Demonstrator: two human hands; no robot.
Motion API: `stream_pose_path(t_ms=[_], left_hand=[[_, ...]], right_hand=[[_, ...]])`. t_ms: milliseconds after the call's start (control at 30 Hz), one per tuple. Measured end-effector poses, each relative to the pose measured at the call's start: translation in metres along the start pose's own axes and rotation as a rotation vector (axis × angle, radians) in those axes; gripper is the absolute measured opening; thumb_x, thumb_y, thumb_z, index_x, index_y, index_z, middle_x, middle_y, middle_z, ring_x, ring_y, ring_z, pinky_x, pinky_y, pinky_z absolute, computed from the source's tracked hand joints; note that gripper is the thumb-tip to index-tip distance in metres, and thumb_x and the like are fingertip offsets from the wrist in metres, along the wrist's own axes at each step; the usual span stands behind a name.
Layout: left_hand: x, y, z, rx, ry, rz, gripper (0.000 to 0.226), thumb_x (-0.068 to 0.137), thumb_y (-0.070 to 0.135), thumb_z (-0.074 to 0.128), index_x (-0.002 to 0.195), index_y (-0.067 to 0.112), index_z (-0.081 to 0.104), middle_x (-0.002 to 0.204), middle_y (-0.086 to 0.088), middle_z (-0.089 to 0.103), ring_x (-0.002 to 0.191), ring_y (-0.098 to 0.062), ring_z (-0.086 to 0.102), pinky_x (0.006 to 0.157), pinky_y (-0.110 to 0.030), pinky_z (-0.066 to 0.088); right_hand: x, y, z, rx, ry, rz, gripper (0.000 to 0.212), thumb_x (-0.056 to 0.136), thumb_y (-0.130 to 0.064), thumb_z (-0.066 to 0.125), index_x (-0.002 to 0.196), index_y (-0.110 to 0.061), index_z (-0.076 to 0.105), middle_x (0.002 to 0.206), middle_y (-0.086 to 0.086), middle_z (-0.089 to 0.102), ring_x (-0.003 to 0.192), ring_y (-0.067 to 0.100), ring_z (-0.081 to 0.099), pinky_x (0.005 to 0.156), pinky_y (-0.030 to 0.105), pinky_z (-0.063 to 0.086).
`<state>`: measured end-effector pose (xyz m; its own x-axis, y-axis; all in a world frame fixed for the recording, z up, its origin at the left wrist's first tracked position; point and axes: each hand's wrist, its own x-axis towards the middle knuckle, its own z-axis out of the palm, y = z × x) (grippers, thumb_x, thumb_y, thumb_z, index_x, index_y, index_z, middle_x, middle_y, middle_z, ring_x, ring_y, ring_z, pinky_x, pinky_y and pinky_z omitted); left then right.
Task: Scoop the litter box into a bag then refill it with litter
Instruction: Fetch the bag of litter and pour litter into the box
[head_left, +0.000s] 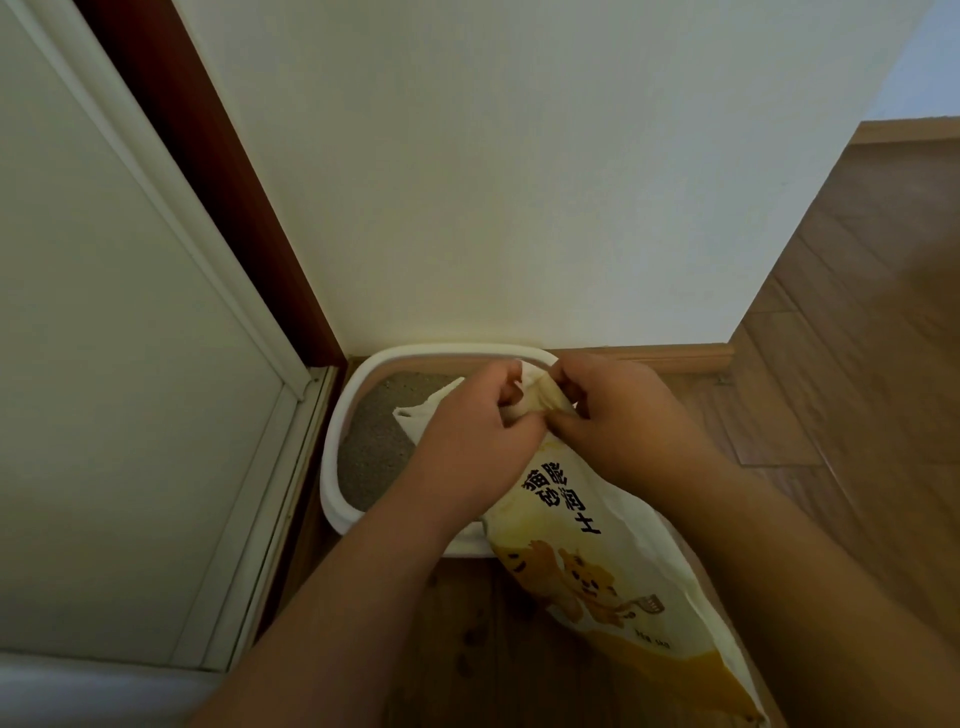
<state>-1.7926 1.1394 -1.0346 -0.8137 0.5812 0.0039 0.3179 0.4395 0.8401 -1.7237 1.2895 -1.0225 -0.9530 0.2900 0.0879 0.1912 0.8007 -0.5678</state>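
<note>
The curled fingers of the left hand and right hand pinch the crumpled top edge of a yellow-and-white plastic litter bag printed with cartoon cats. Just beneath the fingers sits the white rounded plastic litter box, holding grey granular litter; the bag slants from there across the box's near rim onto the brown wooden floor.

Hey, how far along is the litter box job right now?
Scooping can't be judged; no scoop or waste bag shows. In hand: left hand and right hand both grip the top of the litter bag over the litter box. Left: pouring; no litter is falling yet.
</note>
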Motion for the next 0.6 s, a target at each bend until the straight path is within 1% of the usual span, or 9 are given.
stream_pose_path(t_ms=[67, 133, 167, 233, 300, 367, 467, 533, 600], left_hand=[[0.003, -0.004, -0.01, -0.069, 0.019, -0.03, 0.035, 0.09, 0.022, 0.072, 0.12, 0.033, 0.06, 0.107, 0.018, 0.057, 0.094, 0.003, 0.057, 0.079, -0.022, 0.048], [0.008, -0.012, -0.022, -0.018, 0.012, -0.026, 0.032, 0.088, 0.026, 0.076, 0.116, 0.034, 0.061, 0.116, 0.016, 0.06, 0.109, 0.0, 0.058, 0.09, -0.026, 0.051], [0.011, -0.018, -0.027, 0.051, -0.002, -0.029, 0.028, 0.088, 0.028, 0.076, 0.112, 0.034, 0.062, 0.119, 0.015, 0.059, 0.113, -0.002, 0.057, 0.091, -0.027, 0.05], [0.016, -0.032, -0.035, 0.224, -0.02, -0.052, 0.023, 0.092, 0.032, 0.072, 0.111, 0.035, 0.061, 0.121, 0.017, 0.057, 0.117, -0.004, 0.054, 0.086, -0.022, 0.046], [0.02, -0.045, -0.041, 0.381, -0.033, -0.094, 0.023, 0.095, 0.034, 0.069, 0.117, 0.034, 0.062, 0.125, 0.015, 0.06, 0.119, -0.007, 0.055, 0.085, -0.021, 0.041], [0.024, -0.055, -0.043, 0.473, -0.056, -0.137, 0.029, 0.099, 0.036, 0.065, 0.127, 0.03, 0.062, 0.133, 0.01, 0.061, 0.123, -0.011, 0.055, 0.09, -0.024, 0.041], [0.027, -0.062, -0.038, 0.486, -0.109, -0.143, 0.028, 0.101, 0.039, 0.06, 0.127, 0.029, 0.065, 0.133, 0.008, 0.061, 0.121, -0.013, 0.056, 0.092, -0.027, 0.043], [0.028, -0.06, -0.032, 0.461, -0.109, -0.12, 0.021, 0.103, 0.04, 0.056, 0.115, 0.028, 0.068, 0.121, 0.006, 0.065, 0.11, -0.014, 0.059, 0.09, -0.032, 0.049], [0.026, -0.056, -0.028, 0.411, -0.067, -0.109, 0.018, 0.105, 0.037, 0.052, 0.105, 0.026, 0.065, 0.103, 0.007, 0.066, 0.096, -0.015, 0.061, 0.085, -0.04, 0.054]], right_hand=[[0.0, 0.002, -0.003, -0.002, 0.002, 0.029, 0.014, 0.088, -0.033, 0.074, 0.091, -0.029, 0.061, 0.077, -0.015, 0.059, 0.07, -0.001, 0.052, 0.056, 0.02, 0.036], [0.0, 0.003, -0.008, 0.027, 0.001, 0.066, 0.017, 0.087, -0.032, 0.076, 0.095, -0.035, 0.061, 0.078, -0.015, 0.06, 0.071, -0.002, 0.054, 0.057, 0.019, 0.038], [-0.001, 0.004, -0.009, 0.036, 0.005, 0.08, 0.018, 0.087, -0.031, 0.076, 0.095, -0.037, 0.061, 0.078, -0.015, 0.062, 0.071, -0.002, 0.056, 0.058, 0.019, 0.04], [-0.002, 0.005, -0.013, 0.027, 0.019, 0.099, 0.02, 0.087, -0.029, 0.077, 0.093, -0.039, 0.061, 0.077, -0.014, 0.063, 0.072, -0.001, 0.057, 0.058, 0.021, 0.043], [-0.003, 0.007, -0.015, 0.031, 0.034, 0.125, 0.019, 0.087, -0.028, 0.077, 0.097, -0.037, 0.064, 0.078, -0.013, 0.064, 0.073, 0.0, 0.058, 0.064, 0.026, 0.051], [-0.003, 0.008, -0.018, 0.04, 0.04, 0.147, 0.021, 0.087, -0.027, 0.076, 0.104, -0.035, 0.067, 0.081, -0.014, 0.066, 0.076, 0.002, 0.06, 0.071, 0.033, 0.057], [-0.005, 0.007, -0.019, 0.014, 0.028, 0.139, 0.022, 0.088, -0.027, 0.075, 0.107, -0.034, 0.067, 0.086, -0.015, 0.066, 0.081, 0.004, 0.061, 0.076, 0.038, 0.058], [-0.005, 0.007, -0.019, -0.002, 0.025, 0.134, 0.021, 0.088, -0.027, 0.074, 0.106, -0.034, 0.067, 0.086, -0.015, 0.065, 0.082, 0.005, 0.061, 0.076, 0.037, 0.057], [-0.006, 0.007, -0.019, -0.003, 0.03, 0.132, 0.019, 0.089, -0.027, 0.073, 0.106, -0.033, 0.066, 0.086, -0.015, 0.065, 0.081, 0.004, 0.06, 0.073, 0.033, 0.056]])
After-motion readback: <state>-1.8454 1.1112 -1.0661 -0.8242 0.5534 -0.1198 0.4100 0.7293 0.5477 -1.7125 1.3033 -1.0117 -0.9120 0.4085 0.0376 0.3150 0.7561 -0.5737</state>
